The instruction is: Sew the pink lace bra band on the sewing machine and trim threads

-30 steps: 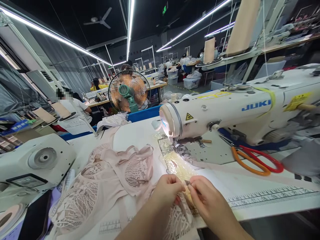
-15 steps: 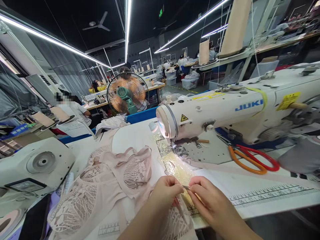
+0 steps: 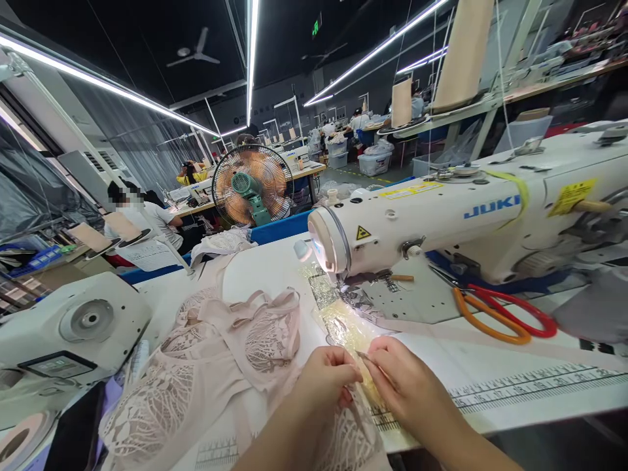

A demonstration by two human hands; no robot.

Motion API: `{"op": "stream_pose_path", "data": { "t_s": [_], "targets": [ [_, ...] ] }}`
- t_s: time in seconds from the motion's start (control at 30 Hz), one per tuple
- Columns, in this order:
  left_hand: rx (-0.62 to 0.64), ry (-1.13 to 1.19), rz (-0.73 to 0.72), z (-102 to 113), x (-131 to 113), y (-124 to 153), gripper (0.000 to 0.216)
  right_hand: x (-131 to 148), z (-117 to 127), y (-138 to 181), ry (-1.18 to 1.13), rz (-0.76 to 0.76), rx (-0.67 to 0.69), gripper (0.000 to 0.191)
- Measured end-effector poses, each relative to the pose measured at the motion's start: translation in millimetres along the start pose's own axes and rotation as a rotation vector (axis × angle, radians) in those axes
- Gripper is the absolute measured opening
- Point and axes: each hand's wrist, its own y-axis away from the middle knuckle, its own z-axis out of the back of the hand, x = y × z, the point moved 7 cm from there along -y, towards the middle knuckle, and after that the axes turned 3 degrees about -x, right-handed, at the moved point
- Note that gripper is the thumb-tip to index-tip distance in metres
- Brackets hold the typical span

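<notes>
A pale pink lace bra (image 3: 196,366) lies spread over the white sewing table. My left hand (image 3: 330,378) is closed in a pinch at the edge of the pink lace fabric (image 3: 360,425), which hangs below its fingers toward the table's front edge. Just to its right, my right hand (image 3: 405,379) is closed around a thin, pointed metal tool (image 3: 362,355); its tip pokes out toward the left fingertips, and the rest is hidden in the hand. Beneath both hands runs a shiny yellowish taped strip (image 3: 343,324) leading to the sewing machine's needle area.
The white sewing machine (image 3: 422,216) stands at the back right, its lamp lit. Scissors with orange and red handles (image 3: 490,314) lie before it. At left are a second white machine (image 3: 73,327) and a black phone (image 3: 73,428). A fan (image 3: 251,186) stands behind the table.
My right hand has drawn slightly up and away from my left, so the tool's tip now shows apart from the left fingers. The left hand keeps its pinch.
</notes>
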Motion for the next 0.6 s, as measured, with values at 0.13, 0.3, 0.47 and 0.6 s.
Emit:
{"op": "stream_pose_path", "data": {
  "t_s": [0.13,0.3,0.47,0.6],
  "targets": [
    [0.024,0.008,-0.032,-2,-2,1,0.013,-1,6,1,-0.12,-0.024,0.096,0.021],
    [0.016,0.01,-0.023,-2,-2,2,0.014,5,5,5,-0.05,0.069,0.131,0.02],
    [-0.004,0.009,-0.004,-1,-3,3,0.014,14,3,6,0.085,0.154,0.025,0.026],
    [-0.025,0.003,0.0,0,-3,2,0.012,19,2,7,0.151,0.163,-0.042,0.032]
  ]
}}
